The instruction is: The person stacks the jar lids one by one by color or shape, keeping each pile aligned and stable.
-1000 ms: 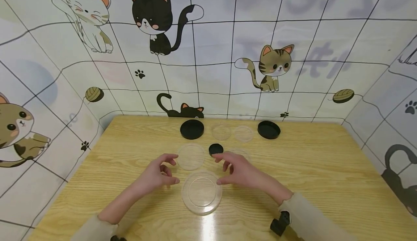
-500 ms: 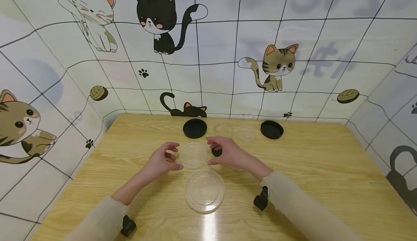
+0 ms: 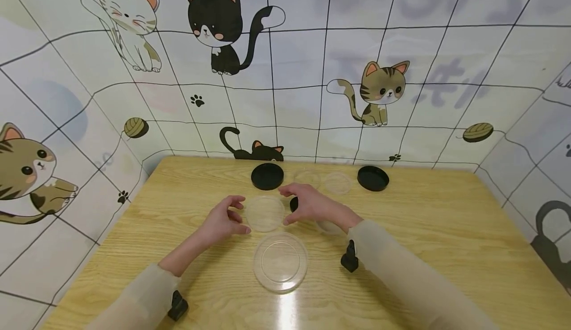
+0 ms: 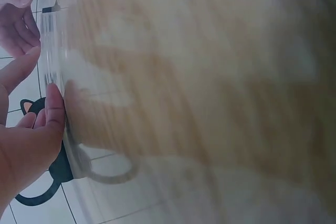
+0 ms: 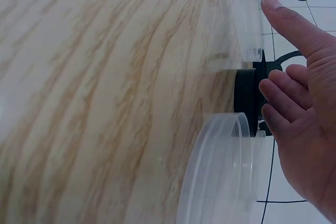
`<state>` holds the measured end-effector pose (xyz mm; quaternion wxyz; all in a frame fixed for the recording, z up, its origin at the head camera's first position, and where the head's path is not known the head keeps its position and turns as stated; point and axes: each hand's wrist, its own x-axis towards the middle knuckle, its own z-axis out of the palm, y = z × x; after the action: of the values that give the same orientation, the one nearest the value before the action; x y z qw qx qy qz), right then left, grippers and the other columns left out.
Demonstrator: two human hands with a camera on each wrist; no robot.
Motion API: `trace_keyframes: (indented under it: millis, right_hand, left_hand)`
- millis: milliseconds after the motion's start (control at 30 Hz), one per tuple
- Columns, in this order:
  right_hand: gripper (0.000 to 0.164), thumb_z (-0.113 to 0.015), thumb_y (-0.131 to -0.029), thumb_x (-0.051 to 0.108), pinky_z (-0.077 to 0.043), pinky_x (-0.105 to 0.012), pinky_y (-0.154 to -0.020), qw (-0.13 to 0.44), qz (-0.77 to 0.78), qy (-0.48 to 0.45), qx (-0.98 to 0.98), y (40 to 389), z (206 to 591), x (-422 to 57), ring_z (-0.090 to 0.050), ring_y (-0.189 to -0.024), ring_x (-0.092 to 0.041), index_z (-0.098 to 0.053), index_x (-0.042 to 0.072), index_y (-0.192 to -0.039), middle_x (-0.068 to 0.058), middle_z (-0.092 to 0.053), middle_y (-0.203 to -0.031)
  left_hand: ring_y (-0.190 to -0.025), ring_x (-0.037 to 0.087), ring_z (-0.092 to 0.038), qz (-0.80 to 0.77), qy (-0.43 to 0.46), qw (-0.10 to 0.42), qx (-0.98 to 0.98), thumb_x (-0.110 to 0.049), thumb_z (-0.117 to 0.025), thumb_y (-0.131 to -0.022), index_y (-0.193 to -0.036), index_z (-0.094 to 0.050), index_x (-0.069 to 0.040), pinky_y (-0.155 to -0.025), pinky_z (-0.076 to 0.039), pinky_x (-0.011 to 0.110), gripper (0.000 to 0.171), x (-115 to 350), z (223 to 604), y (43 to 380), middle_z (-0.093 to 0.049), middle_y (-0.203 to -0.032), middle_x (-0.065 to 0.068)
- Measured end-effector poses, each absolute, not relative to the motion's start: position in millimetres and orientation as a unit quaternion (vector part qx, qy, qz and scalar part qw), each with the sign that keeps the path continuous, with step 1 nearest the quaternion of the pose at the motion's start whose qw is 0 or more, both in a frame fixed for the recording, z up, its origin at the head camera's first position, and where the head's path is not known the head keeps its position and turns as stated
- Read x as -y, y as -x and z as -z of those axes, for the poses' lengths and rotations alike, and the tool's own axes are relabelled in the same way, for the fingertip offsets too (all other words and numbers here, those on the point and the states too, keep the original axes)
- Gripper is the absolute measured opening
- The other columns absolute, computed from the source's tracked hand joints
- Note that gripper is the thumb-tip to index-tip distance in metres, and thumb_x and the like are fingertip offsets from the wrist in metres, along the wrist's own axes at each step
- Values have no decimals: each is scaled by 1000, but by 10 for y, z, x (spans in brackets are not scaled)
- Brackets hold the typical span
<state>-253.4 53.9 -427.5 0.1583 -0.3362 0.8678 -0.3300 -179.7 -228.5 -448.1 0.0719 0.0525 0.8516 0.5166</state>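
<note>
A clear round plastic lid point(image 3: 265, 214) lies flat on the table between my two hands. My left hand point(image 3: 226, 222) is at its left rim, thumb and fingers spread apart and bent a little. Opposite, my right hand point(image 3: 310, 205) has its thumb tip right by the lid's right rim, with the index finger reaching out beyond it. Behind the right fingers a small black round lid point(image 3: 293, 204) is partly hidden. In the right wrist view the black lid point(image 5: 245, 95) stands close to the fingertips. Another clear lid point(image 3: 327, 227) lies partly under the right wrist.
Nearer the front lies a larger clear lid point(image 3: 281, 262) with a ringed middle. Along the back of the wooden table point(image 3: 428, 241) are two black round lids, one left point(image 3: 267, 176) and one right point(image 3: 372, 178), with two clear discs between them. Cat-printed cloth surrounds the table.
Both hands have moved from beside the larger front clear lid to the clear lid behind it. The right hand has shifted further left and now covers part of the small black lid.
</note>
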Motion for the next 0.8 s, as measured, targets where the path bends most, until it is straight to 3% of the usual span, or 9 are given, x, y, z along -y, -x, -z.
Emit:
trace_keyframes:
  millis: [367,800]
  right_hand:
    - [83,-90,-82,26,-36,-44,-115,154,288,343,-881,2561,4359,-516,-49,-137,-30,-49,1,-150,-14,-54,-147]
    - [74,-91,-79,32,-40,-44,-108,133,268,360,-884,2637,4446,-460,-51,-125,-26,-60,6,-140,-6,-60,-130]
  left_hand:
    - [-98,26,-60,-517,-30,80,-852,1,-90,-73,-138,-56,3,-72,-51,30,74,2246,4502,1847,-57,-122,16]
    - [-93,23,-56,-505,-48,88,-857,1,-90,-72,-136,-57,6,-72,-49,27,71,2280,4534,1912,-59,-117,15]
